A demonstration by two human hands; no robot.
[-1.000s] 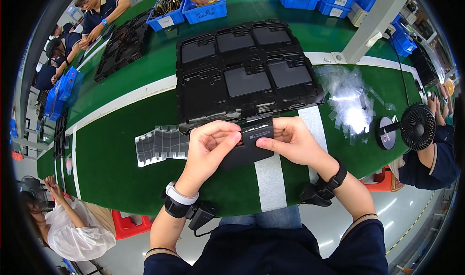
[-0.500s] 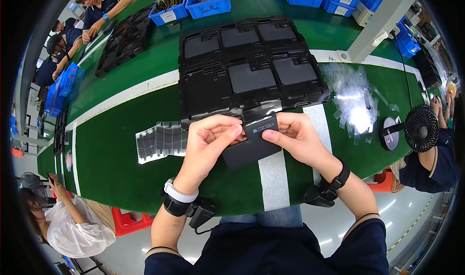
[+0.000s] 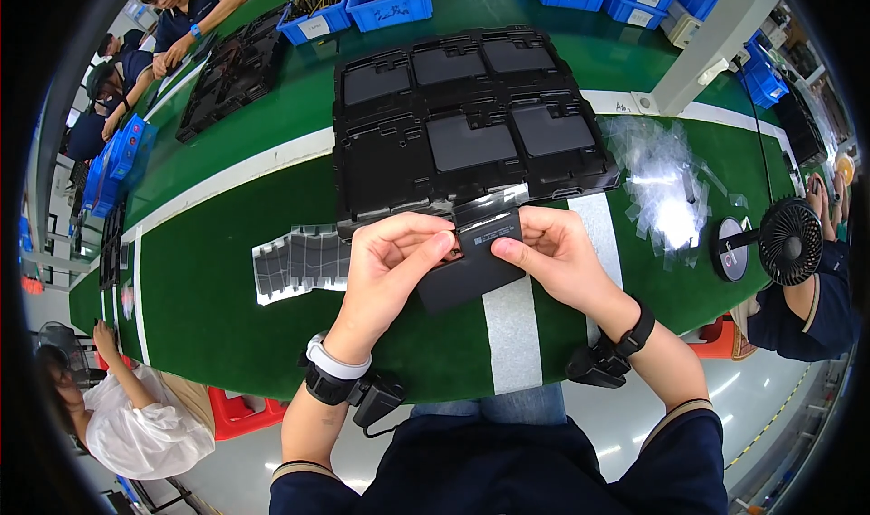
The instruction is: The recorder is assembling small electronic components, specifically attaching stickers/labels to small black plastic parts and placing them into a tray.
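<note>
Between my hands, above the front edge of the tray, I hold a flat black battery pack with a notched corner and small pale print. My right hand grips its right edge, thumb on the printed face and fingers behind. At the notch, my left hand has thumb and forefinger pinched together; whether they hold the pack's edge or a small part there is hidden. A clear film strip lies along the pack's far edge. Just beyond is a black moulded tray with several similar flat dark packs in its pockets.
A sheet of clear-edged dark strips lies left of my left hand. On the right are a pile of clear film pieces, a small black fan and a metal post. Blue bins stand at the back; co-workers sit on both sides.
The battery pack has tilted slightly, so its print catches the light differently, and the film strip shows brighter. My hands keep nearly the same place and grip.
</note>
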